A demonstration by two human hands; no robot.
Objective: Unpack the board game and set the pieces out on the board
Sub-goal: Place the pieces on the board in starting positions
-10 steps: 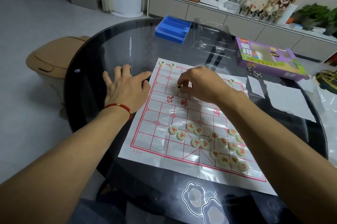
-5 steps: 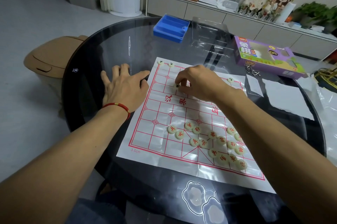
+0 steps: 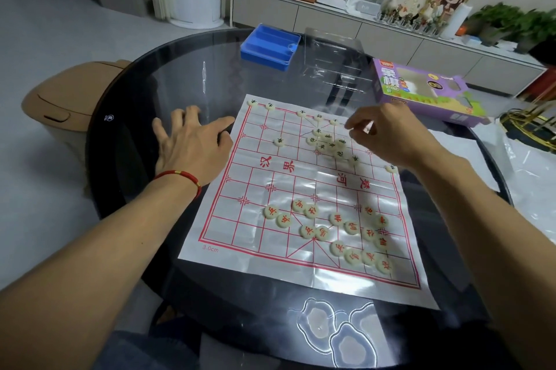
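The paper board [image 3: 270, 237] with a red grid lies on the round glass table. Red-lettered pieces [image 3: 337, 231] are heaped on its near right part. Black-lettered pieces [image 3: 329, 142] cluster at the far middle, and a few stand along the far edge [image 3: 261, 105]. One lone black piece [image 3: 279, 142] sits at the far left of the grid. My left hand [image 3: 192, 144] rests flat on the glass, its thumb at the board's left edge. My right hand [image 3: 382, 135] hovers over the far right of the board with loosely curled, blurred fingers; I see no piece in them.
A blue tray [image 3: 269, 46] and a clear plastic insert [image 3: 334, 62] stand beyond the board. The purple game box [image 3: 421, 90] lies at the far right, with white paper and a plastic bag [image 3: 529, 189] to its near side. A tan bin [image 3: 66, 105] stands left of the table.
My right hand has left the far left of the board, where a lone black piece now sits, and has swung right above the black cluster. My left hand has stayed put.
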